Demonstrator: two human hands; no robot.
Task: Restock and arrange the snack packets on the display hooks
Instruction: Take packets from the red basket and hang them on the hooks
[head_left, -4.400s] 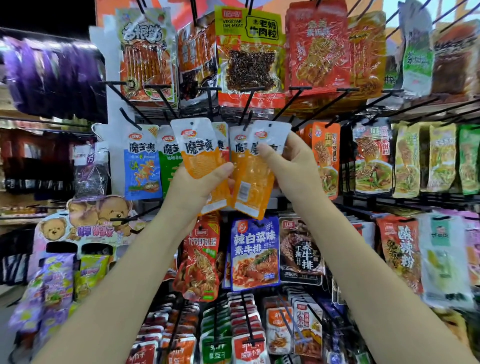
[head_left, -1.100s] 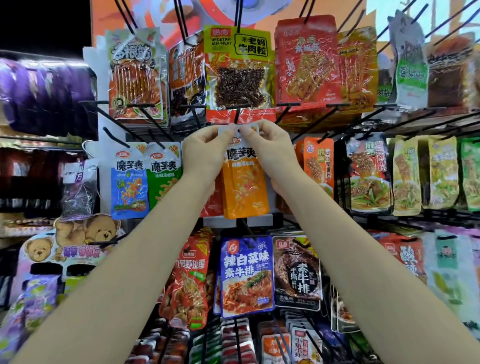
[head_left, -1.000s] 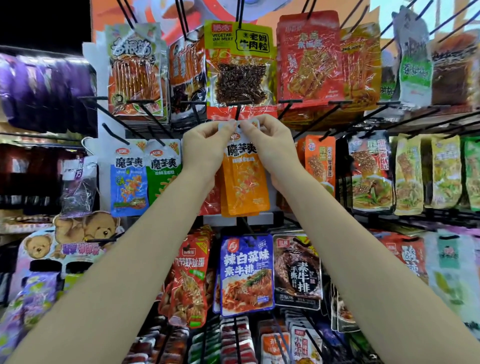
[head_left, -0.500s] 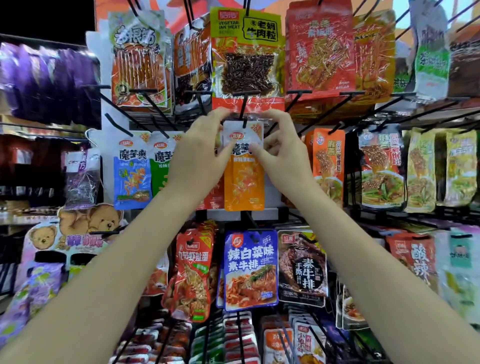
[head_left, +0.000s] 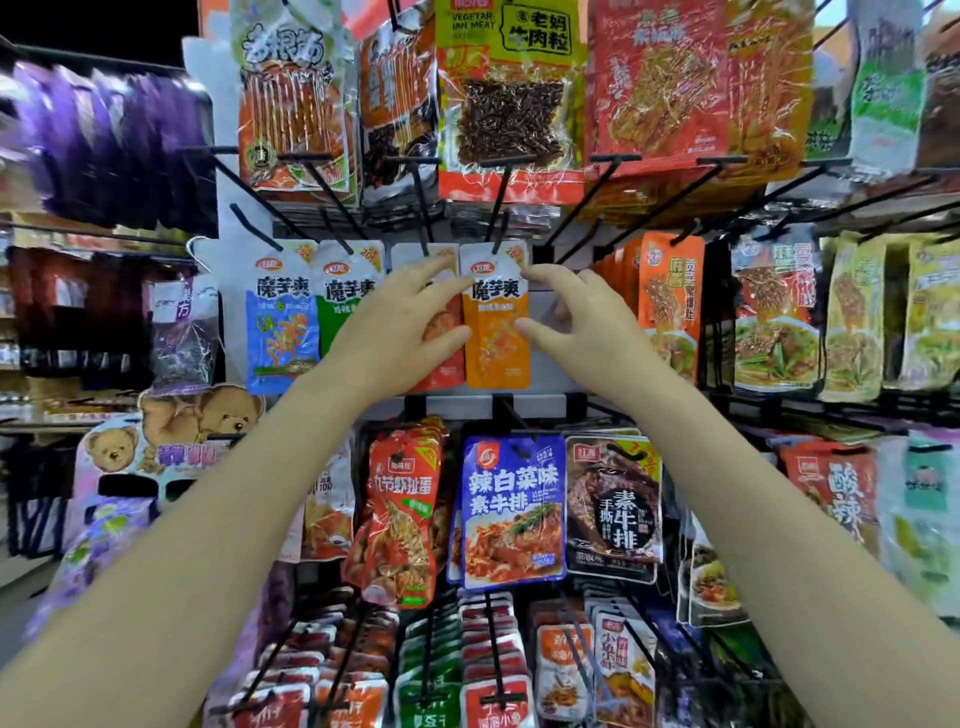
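Orange konjac packet (head_left: 496, 332) hung on black hook (head_left: 500, 218). Your left hand (head_left: 395, 332) and right hand (head_left: 576, 322) flanked it, fingers spread, gripping nothing. Risk: your withdrawing fingers snagging packet, pulling it off hook.

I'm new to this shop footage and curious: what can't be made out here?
- Red packet, head view: mostly hidden by the left hand.
- Purple bags, head view: motion-blurred, print unreadable.
- Top-row packets: cut off by the upper edge.
- Bottom packets: cut off below.
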